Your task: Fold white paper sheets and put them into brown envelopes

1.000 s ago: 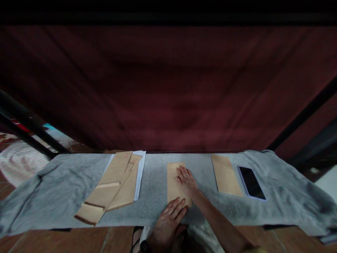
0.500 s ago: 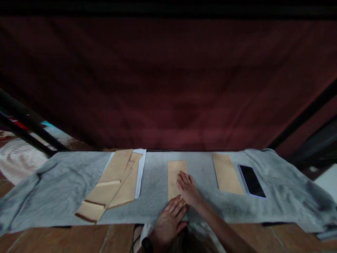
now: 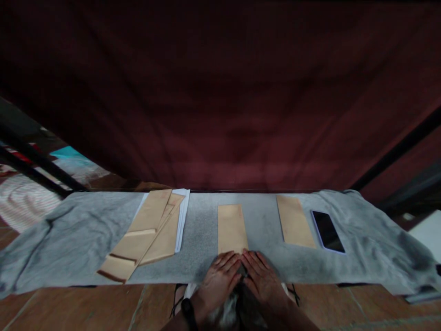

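Midway along the gray-draped table [image 3: 203, 225], we rest our left hand [image 3: 220, 276] and right hand [image 3: 264, 278] open and flat at the six o'clock edge of a brown envelope [image 3: 231, 227]; a smartphone [image 3: 328, 231] lies toward three.

"From where is the scene being viewed?"
"From the person's head: the cloth-covered counter [image 3: 202, 230] is being looked down on from nearby, and the dark red fabric [image 3: 237, 105] is being faced ahead."

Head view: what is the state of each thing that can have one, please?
Middle envelope: lying flat
Left hand: open, touching middle envelope
Right hand: open, touching middle envelope
Left envelopes: overlapping, fanned
White papers: partly covered
Right envelope: lying flat
Phone: face up, screen dark
Grey cloth: spread, wrinkled at ends
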A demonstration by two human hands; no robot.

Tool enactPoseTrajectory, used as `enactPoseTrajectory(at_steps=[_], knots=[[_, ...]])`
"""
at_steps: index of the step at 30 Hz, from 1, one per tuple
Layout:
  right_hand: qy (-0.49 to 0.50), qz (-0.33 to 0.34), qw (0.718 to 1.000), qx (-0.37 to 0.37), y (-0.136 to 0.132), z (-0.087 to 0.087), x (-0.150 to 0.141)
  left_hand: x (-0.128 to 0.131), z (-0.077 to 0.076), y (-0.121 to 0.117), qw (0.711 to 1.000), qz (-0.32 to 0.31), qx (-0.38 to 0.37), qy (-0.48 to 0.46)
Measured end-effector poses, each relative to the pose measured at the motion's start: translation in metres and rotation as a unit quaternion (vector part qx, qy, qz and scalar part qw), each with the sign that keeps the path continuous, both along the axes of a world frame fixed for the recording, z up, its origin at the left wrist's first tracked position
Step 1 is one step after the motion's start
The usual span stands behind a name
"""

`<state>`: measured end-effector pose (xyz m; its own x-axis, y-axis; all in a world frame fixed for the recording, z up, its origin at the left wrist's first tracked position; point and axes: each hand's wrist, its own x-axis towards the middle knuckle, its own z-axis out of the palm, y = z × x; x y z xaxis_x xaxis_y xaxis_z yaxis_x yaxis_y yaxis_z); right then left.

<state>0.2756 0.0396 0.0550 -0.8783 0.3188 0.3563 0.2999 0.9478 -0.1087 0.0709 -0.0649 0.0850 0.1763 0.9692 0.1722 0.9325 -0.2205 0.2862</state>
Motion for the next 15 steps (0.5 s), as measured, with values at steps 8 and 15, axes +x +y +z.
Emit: enactPoseTrajectory(at_steps=[8,15], knots=[[0.024,-0.027,0.999,-0.011,-0.002,-0.01,-0.005,-0.005,-0.012,0.083,0.997,0.072,0.014,0.026],[-0.002,-0.023,0.999,-0.039,-0.003,-0.002,-0.004,-0.014,-0.025,0.136,0.991,0.131,0.001,0.031]])
